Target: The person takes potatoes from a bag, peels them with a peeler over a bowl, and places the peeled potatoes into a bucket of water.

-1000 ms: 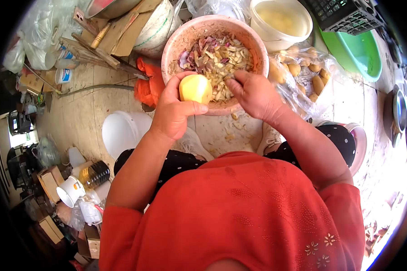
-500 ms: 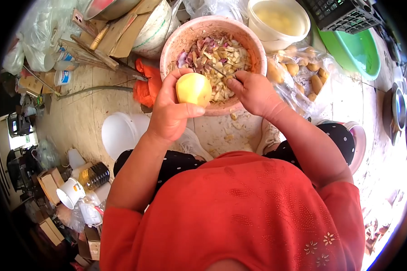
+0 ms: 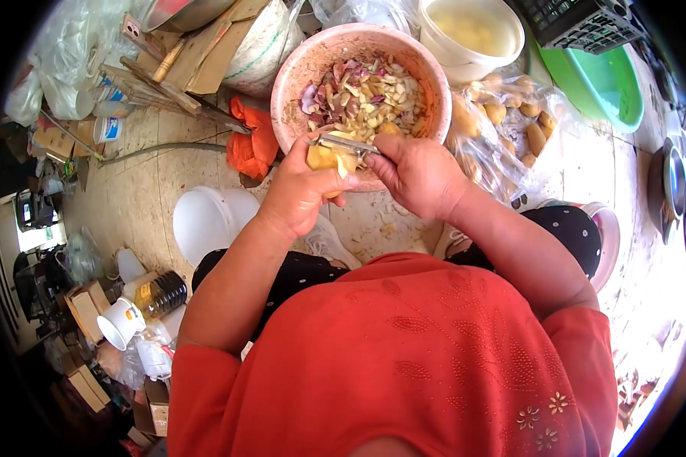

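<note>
My left hand [image 3: 299,190] is closed around a yellow, partly peeled potato [image 3: 322,158] at the near rim of a pink basin [image 3: 283,82]. My right hand [image 3: 423,174] grips a metal peeler [image 3: 348,143], whose blade lies across the top of the potato. A pale strip of peel [image 3: 342,166] hangs at the potato's right side. Below and beyond both hands, the basin holds a heap of peelings [image 3: 373,95], some of them purplish. Part of the potato is hidden by my fingers.
Unpeeled potatoes [image 3: 536,139] lie in a clear plastic bag to the right. Behind it stand a white tub [image 3: 433,57] with pale potatoes in cloudy water, and a green basin [image 3: 630,107]. A white bucket [image 3: 198,221] and an orange-red bag [image 3: 251,145] are on the left.
The peeler has moved from over the basin onto the potato. My left hand has turned the potato and lowered it slightly, and a strip of peel now shows on it.
</note>
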`<state>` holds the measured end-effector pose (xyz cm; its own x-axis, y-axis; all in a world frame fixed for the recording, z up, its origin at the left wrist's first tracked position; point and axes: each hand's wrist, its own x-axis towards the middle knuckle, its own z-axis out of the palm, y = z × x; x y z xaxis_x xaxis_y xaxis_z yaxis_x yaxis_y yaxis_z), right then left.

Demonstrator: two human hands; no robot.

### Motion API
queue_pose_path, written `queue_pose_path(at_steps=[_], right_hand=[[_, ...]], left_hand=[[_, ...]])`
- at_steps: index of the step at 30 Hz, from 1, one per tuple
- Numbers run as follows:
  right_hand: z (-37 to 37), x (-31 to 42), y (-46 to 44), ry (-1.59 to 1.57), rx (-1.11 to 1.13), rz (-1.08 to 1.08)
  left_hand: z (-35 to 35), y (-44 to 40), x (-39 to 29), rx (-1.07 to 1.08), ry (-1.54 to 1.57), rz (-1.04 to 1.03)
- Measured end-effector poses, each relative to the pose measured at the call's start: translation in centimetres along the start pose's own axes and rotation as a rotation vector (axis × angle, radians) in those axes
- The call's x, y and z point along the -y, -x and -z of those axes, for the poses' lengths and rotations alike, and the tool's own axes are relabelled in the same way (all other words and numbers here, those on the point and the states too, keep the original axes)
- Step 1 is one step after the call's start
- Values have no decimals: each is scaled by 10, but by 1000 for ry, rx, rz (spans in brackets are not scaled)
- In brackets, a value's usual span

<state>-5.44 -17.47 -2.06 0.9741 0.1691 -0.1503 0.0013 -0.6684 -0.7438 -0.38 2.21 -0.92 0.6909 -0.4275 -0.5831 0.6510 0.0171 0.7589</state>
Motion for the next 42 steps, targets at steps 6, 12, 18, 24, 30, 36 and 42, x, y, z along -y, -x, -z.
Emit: queue_pose_path(at_steps=[6,12,18,24,30,36,42], right_hand=[[12,-37,-20,136,35,-112],[-2,1,-2,-60,-79,112],[7,-28,-20,177,-7,-167],[12,-14,-15,-108,-85,-141],[1,8,2,-39,-69,88],[6,-30,-24,47,-62,-78],[12,-11,-12,-67,-71,-58]], left_hand=[[0,3,5,60,-50,-188],[-1,-1,-5,-2,86,-86],[3,2,-1,92,41,-2],[3,0,-5,67,60,-136],[2,-3,-3,29,114,-127],[10,-3,-3,105,48,-6],[11,-6,1,133,93,-99]])
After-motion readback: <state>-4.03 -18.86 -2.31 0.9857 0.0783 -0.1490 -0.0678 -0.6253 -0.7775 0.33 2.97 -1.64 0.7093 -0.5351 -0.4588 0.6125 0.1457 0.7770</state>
